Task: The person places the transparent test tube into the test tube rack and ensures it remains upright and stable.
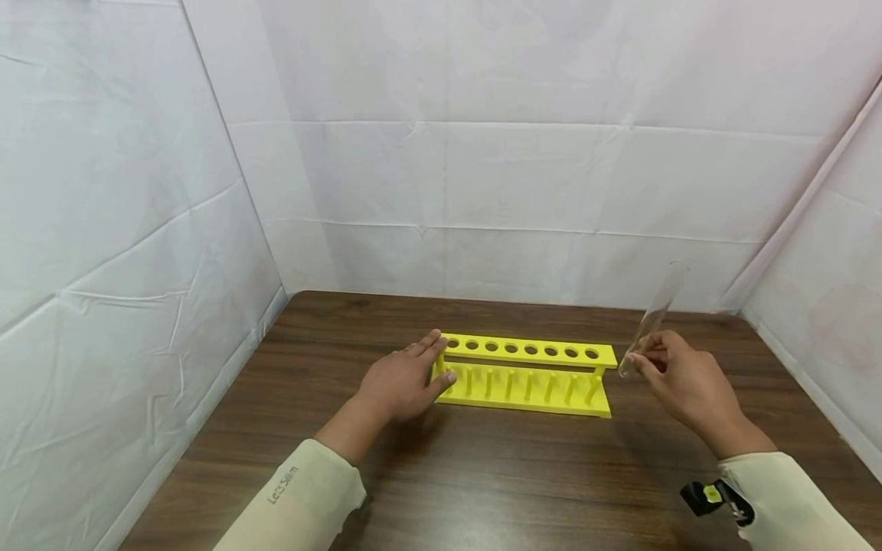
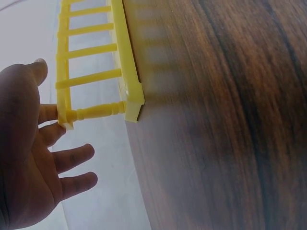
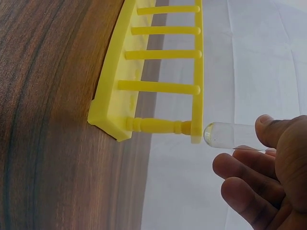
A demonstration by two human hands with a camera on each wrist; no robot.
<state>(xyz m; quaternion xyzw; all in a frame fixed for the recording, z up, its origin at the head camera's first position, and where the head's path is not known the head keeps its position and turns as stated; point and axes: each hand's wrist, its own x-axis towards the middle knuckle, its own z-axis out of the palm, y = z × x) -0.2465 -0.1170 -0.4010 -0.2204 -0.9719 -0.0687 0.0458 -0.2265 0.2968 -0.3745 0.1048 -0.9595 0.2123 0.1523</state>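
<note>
A yellow test tube rack stands on the table, with a row of round holes along its top and upright pegs below. My left hand rests at its left end, fingers extended over the end of the top bar and thumb in front. The left wrist view shows these fingers spread and fairly straight. Just off the rack's right end, my right hand pinches a clear glass test tube near its rounded bottom. The tube leans with its mouth up and to the right. In the right wrist view, its rounded end is close to the top bar.
Dark wood-grain table lies under the rack and both arms. White sheeting hangs behind the table and along both sides. A black strap device sits at the right wrist.
</note>
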